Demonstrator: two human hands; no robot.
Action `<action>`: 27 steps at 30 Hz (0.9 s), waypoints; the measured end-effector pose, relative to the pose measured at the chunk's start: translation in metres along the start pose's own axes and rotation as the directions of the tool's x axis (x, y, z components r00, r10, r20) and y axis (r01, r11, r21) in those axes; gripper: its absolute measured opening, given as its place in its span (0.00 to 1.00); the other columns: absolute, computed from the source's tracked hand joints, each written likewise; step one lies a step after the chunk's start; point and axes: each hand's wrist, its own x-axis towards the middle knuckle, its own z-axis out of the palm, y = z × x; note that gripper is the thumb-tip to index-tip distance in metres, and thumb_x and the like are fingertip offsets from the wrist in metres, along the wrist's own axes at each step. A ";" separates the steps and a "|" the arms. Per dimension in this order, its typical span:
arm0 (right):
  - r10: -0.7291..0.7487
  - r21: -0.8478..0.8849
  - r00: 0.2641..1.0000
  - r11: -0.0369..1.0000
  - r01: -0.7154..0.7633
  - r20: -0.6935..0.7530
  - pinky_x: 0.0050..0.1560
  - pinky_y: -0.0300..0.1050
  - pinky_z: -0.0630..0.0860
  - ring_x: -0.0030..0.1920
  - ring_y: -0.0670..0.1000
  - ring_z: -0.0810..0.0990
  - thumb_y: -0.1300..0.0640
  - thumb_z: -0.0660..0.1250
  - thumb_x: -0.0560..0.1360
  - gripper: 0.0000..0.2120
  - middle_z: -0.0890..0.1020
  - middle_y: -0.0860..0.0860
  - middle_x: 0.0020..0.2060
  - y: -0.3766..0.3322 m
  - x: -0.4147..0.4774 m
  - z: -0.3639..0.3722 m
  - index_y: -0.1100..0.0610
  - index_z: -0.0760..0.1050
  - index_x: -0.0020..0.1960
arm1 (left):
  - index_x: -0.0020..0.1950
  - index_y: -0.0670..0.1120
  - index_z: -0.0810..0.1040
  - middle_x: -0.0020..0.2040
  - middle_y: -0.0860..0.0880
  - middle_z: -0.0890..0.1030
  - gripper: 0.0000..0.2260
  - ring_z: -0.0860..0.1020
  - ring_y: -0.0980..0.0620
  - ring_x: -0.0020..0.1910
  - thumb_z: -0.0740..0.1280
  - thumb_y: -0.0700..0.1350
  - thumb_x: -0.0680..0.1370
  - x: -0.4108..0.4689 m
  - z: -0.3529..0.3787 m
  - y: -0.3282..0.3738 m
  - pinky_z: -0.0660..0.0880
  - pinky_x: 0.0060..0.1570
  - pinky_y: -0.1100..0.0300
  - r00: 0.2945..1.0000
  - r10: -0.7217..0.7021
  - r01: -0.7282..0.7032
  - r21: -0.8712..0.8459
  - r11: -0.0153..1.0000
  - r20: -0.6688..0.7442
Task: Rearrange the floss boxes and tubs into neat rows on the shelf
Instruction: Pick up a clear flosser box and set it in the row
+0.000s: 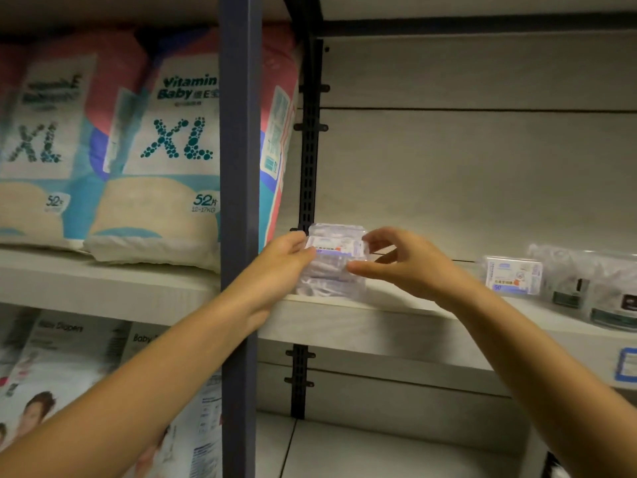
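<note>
Your left hand (pixel 287 260) and right hand (pixel 406 262) pinch the stacked floss boxes (pixel 336 262) at the shelf's (pixel 396 305) left end. At 3 o'clock, one box (pixel 513 274) and the tubs (pixel 593 288) remain unsorted.

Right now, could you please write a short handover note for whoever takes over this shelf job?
Left hand: grips the left side of a stack of clear floss boxes.
Right hand: fingers pinch the stack's right side.
The stack sits at the left end of the shelf, near the front edge.
Far right: a single floss box, then bagged tubs, unsorted.
Done: one stack started on the left.
Left: settle this stack, then bring the single box and tubs into rows. The middle of the shelf is bare.
</note>
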 end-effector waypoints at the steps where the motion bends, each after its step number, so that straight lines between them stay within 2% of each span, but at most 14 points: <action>1: -0.027 0.026 0.999 0.999 0.027 -0.023 0.49 0.43 0.78 0.45 0.43 0.79 0.44 0.72 0.66 0.29 0.76 0.44 0.55 0.000 -0.002 -0.002 0.52 0.70 0.63 | 0.66 0.49 0.70 0.51 0.61 0.76 0.14 0.75 0.67 0.51 0.58 0.40 0.80 -0.001 0.001 0.002 0.69 0.53 0.72 0.999 0.051 -0.051 -0.050 0.997 -0.008; 3: -0.097 0.056 0.992 0.993 0.102 -0.080 0.43 0.40 0.79 0.45 0.42 0.79 0.48 0.73 0.67 0.29 0.74 0.42 0.56 -0.002 -0.006 -0.009 0.51 0.67 0.65 | 0.63 0.50 0.73 0.45 0.65 0.78 0.14 0.77 0.72 0.44 0.60 0.38 0.79 -0.002 0.000 0.005 0.72 0.44 0.78 0.992 0.123 -0.127 -0.161 0.979 -0.035; 4: -0.136 0.064 0.984 0.987 0.145 -0.117 0.42 0.39 0.80 0.45 0.42 0.79 0.51 0.73 0.67 0.30 0.73 0.42 0.57 -0.002 -0.009 -0.012 0.51 0.66 0.65 | 0.63 0.49 0.73 0.45 0.63 0.80 0.14 0.78 0.70 0.45 0.61 0.38 0.79 -0.001 0.000 0.006 0.74 0.43 0.77 0.988 0.145 -0.153 -0.203 0.967 -0.055; 7: -0.254 0.056 0.938 0.960 0.274 -0.235 0.44 0.34 0.79 0.49 0.44 0.79 0.55 0.75 0.66 0.29 0.72 0.44 0.59 -0.002 -0.019 -0.019 0.49 0.66 0.62 | 0.65 0.45 0.73 0.55 0.53 0.81 0.17 0.80 0.61 0.53 0.65 0.38 0.76 0.002 -0.003 0.008 0.76 0.44 0.73 0.972 0.209 -0.229 -0.265 0.937 -0.102; 9: -0.313 0.026 0.907 0.943 0.333 -0.281 0.44 0.32 0.78 0.50 0.43 0.79 0.56 0.75 0.65 0.28 0.72 0.44 0.59 -0.001 -0.026 -0.021 0.47 0.65 0.59 | 0.65 0.45 0.73 0.58 0.49 0.81 0.18 0.80 0.57 0.55 0.66 0.37 0.75 0.002 -0.002 0.009 0.77 0.45 0.71 0.973 0.211 -0.229 -0.299 0.926 -0.091; 14: -0.329 -0.014 0.903 0.941 0.338 -0.277 0.46 0.32 0.78 0.50 0.42 0.79 0.58 0.76 0.66 0.28 0.72 0.45 0.59 0.004 -0.042 -0.023 0.47 0.64 0.59 | 0.62 0.44 0.76 0.57 0.46 0.81 0.17 0.80 0.52 0.56 0.67 0.35 0.73 -0.001 0.007 0.005 0.78 0.52 0.64 0.977 0.200 -0.214 -0.324 0.922 -0.077; 17: -0.283 0.055 0.926 0.951 0.305 -0.248 0.46 0.32 0.78 0.50 0.42 0.80 0.56 0.73 0.69 0.22 0.74 0.43 0.59 0.006 -0.048 -0.033 0.48 0.67 0.58 | 0.61 0.45 0.76 0.56 0.47 0.81 0.17 0.81 0.53 0.54 0.67 0.36 0.74 -0.002 0.014 0.007 0.79 0.50 0.66 0.976 0.209 -0.216 -0.308 0.927 -0.056; 19: -0.261 0.062 0.932 0.956 0.285 -0.252 0.45 0.33 0.78 0.49 0.43 0.82 0.54 0.69 0.71 0.18 0.75 0.43 0.57 0.007 -0.050 -0.046 0.50 0.69 0.58 | 0.61 0.48 0.76 0.56 0.48 0.81 0.16 0.81 0.55 0.53 0.68 0.37 0.74 -0.001 0.022 0.012 0.78 0.49 0.68 0.970 0.242 -0.243 -0.264 0.934 -0.036; 22: -0.248 -0.059 0.942 0.969 0.240 -0.227 0.47 0.34 0.79 0.46 0.45 0.83 0.55 0.68 0.73 0.16 0.77 0.45 0.56 0.014 -0.045 -0.073 0.53 0.72 0.60 | 0.61 0.49 0.75 0.58 0.48 0.80 0.17 0.80 0.55 0.53 0.68 0.37 0.74 0.009 0.042 0.026 0.77 0.52 0.67 0.943 0.332 -0.329 -0.147 0.933 -0.008; 25: -0.219 -0.208 0.967 0.959 0.190 -0.126 0.49 0.30 0.76 0.47 0.47 0.82 0.56 0.69 0.72 0.15 0.79 0.47 0.53 0.027 -0.032 -0.106 0.54 0.76 0.59 | 0.64 0.45 0.73 0.58 0.49 0.77 0.18 0.77 0.56 0.49 0.67 0.36 0.74 0.026 0.068 0.040 0.73 0.48 0.73 0.907 0.421 -0.421 0.078 0.904 0.022; 27: -0.205 -0.311 0.977 0.934 0.177 -0.060 0.50 0.32 0.76 0.48 0.50 0.82 0.56 0.71 0.71 0.15 0.81 0.50 0.52 0.040 -0.020 -0.122 0.55 0.77 0.58 | 0.64 0.43 0.73 0.58 0.48 0.77 0.18 0.76 0.55 0.49 0.67 0.37 0.75 0.038 0.084 0.047 0.72 0.47 0.71 0.899 0.429 -0.436 0.259 0.862 0.086</action>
